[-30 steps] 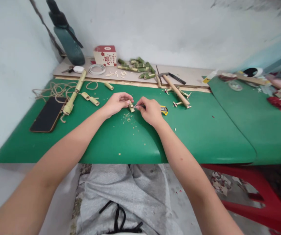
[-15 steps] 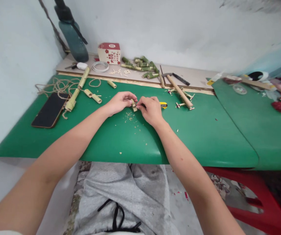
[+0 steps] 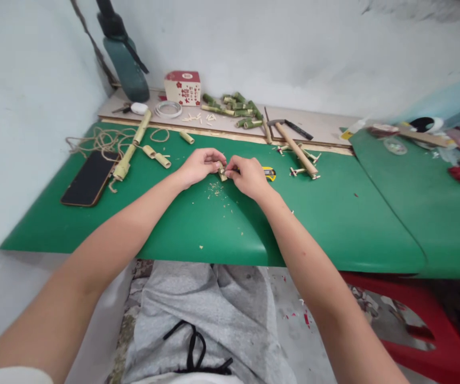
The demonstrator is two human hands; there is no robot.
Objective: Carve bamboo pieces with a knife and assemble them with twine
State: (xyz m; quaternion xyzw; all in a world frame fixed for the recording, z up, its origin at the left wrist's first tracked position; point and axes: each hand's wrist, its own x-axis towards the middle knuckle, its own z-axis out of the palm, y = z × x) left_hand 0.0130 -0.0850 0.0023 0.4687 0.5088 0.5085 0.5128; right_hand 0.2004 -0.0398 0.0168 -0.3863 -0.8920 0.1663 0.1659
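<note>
My left hand (image 3: 201, 166) is closed on a short piece of bamboo (image 3: 222, 175), holding it low over the green tabletop (image 3: 318, 224). My right hand (image 3: 248, 176) is closed around a yellow-and-black utility knife (image 3: 269, 173), whose rear end sticks out past the palm. Its front end meets the bamboo between both hands; the fingers partly hide the contact. Pale shavings (image 3: 215, 189) are scattered just below the piece.
On the left lie a phone (image 3: 89, 178), twine (image 3: 94, 140) and a longer bamboo stick (image 3: 134, 144). Cut bamboo tubes (image 3: 244, 111) are piled at the back. A hammer (image 3: 296, 149) lies on the right over small bamboo assemblies (image 3: 299, 171). A water bottle (image 3: 128, 66) stands at back left.
The view has shifted slightly, moving everything a little to the right. The utility knife's rear end shows more and looks turned. Both hands keep their grips at the bamboo piece.
</note>
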